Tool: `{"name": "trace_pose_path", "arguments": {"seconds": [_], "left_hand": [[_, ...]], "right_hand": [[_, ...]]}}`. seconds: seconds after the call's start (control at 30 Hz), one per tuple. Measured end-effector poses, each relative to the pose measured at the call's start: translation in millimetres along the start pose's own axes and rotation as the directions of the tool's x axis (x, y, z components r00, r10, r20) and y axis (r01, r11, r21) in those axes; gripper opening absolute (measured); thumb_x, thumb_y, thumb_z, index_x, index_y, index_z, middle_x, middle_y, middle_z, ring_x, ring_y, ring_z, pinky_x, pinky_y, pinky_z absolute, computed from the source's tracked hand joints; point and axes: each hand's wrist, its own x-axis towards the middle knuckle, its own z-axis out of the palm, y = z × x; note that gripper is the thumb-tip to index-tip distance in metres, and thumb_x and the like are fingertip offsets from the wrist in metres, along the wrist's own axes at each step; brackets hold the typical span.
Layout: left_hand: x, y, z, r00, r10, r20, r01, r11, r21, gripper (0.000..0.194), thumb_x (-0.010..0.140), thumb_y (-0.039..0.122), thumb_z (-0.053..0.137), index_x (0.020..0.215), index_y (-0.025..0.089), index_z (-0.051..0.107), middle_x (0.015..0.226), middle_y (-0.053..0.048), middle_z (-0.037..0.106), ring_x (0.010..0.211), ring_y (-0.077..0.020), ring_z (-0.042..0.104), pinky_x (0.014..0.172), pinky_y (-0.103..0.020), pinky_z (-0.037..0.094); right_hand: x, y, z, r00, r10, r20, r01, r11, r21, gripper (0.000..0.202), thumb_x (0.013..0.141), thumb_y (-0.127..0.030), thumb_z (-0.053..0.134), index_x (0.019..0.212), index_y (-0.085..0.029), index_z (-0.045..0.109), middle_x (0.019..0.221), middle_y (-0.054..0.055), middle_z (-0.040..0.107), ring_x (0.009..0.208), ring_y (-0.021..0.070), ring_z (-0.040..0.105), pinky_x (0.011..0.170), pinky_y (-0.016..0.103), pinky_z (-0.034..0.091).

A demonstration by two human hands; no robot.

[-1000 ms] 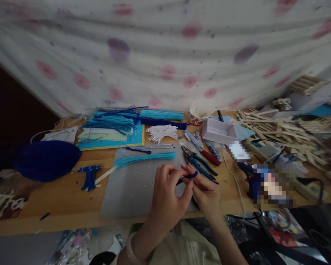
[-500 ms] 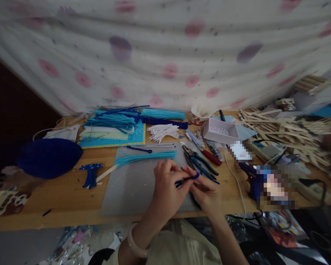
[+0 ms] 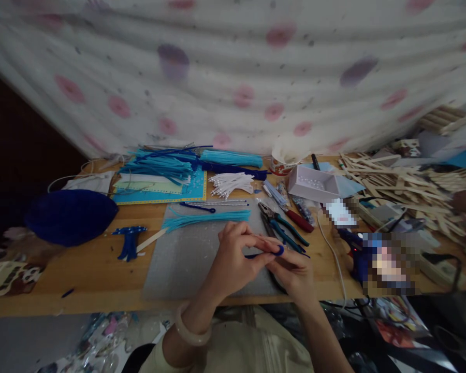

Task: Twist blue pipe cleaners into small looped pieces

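Above the grey cutting mat, my left hand and my right hand meet, both closed on a dark blue pipe cleaner. One end of it curls into a small loop between the fingers; the rest is partly hidden by my hands. Just beyond the hands lies a bundle of light blue pipe cleaners. A dark blue pipe cleaner with a looped end rests behind that, beside strings of small pearl beads. Teal-handled pliers lie to the right of my right hand.
At left are a dark blue fuzzy oval and a blue T-shaped piece. White stems, a bead box and a paper cup stand behind. Wooden sticks, a cable and a glue gun occupy the right.
My fingers have shifted slightly along the blue pipe cleaner, and its curled end shows more clearly as a round loop. The view has tilted a little; the items on the table stay put.
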Motion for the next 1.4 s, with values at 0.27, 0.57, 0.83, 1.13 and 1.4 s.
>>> {"name": "trace_pose_path", "arguments": {"seconds": [0.27, 0.57, 0.83, 1.13, 1.4], "left_hand": [[3, -3, -8.4, 0.996, -0.025, 0.09, 0.027, 0.999, -0.026, 0.016, 0.066, 0.013, 0.083, 0.073, 0.027, 0.077, 0.068, 0.003, 0.054, 0.078, -0.0179, 0.054, 0.071, -0.032, 0.04], [-8, -10, -5.1, 0.991, 0.102, -0.091, -0.107, 0.993, -0.054, 0.017, 0.075, 0.014, 0.077, 0.082, 0.029, 0.078, 0.069, 0.001, 0.052, 0.078, -0.0178, 0.052, 0.076, -0.035, 0.04], [-15, -15, -1.8, 0.947, 0.285, -0.149, -0.26, 0.951, 0.168, 0.011, 0.084, 0.023, 0.069, 0.084, 0.031, 0.077, 0.069, 0.0, 0.054, 0.082, -0.0199, 0.049, 0.08, -0.039, 0.034], [-23, -16, 7.4, 0.893, 0.376, -0.249, -0.353, 0.926, 0.131, 0.013, 0.087, 0.024, 0.065, 0.078, 0.025, 0.074, 0.066, 0.0, 0.054, 0.076, -0.0187, 0.047, 0.078, -0.038, 0.035], [-28, -18, 15.3, 0.878, 0.399, -0.265, -0.353, 0.913, 0.205, 0.019, 0.091, 0.028, 0.059, 0.079, 0.026, 0.073, 0.062, 0.0, 0.05, 0.073, -0.0188, 0.046, 0.077, -0.038, 0.035]], "right_hand": [[-2, 2, -2, 0.993, 0.07, 0.1, -0.076, 0.995, 0.066, 0.019, 0.076, -0.024, 0.076, 0.091, -0.037, 0.078, 0.107, 0.002, 0.074, 0.102, 0.0227, 0.068, 0.09, 0.04, 0.055], [-8, -4, -2, 0.931, 0.302, 0.204, -0.361, 0.844, 0.397, 0.021, 0.076, -0.049, 0.071, 0.089, -0.034, 0.078, 0.109, 0.005, 0.075, 0.104, 0.0284, 0.067, 0.093, 0.05, 0.051], [-6, -5, -2, 0.869, 0.437, 0.233, -0.495, 0.767, 0.409, 0.015, 0.07, -0.048, 0.079, 0.074, -0.034, 0.077, 0.088, 0.0, 0.079, 0.091, 0.024, 0.07, 0.098, 0.052, 0.048], [-10, -11, -1, 0.878, 0.367, 0.308, -0.472, 0.771, 0.427, 0.015, 0.074, -0.05, 0.075, 0.077, -0.035, 0.078, 0.095, 0.003, 0.078, 0.1, 0.0266, 0.069, 0.099, 0.054, 0.045], [-11, -16, -4, 0.881, 0.352, 0.316, -0.465, 0.767, 0.442, 0.011, 0.077, -0.042, 0.074, 0.077, -0.032, 0.079, 0.11, 0.008, 0.075, 0.116, 0.0298, 0.062, 0.099, 0.053, 0.045]]}}
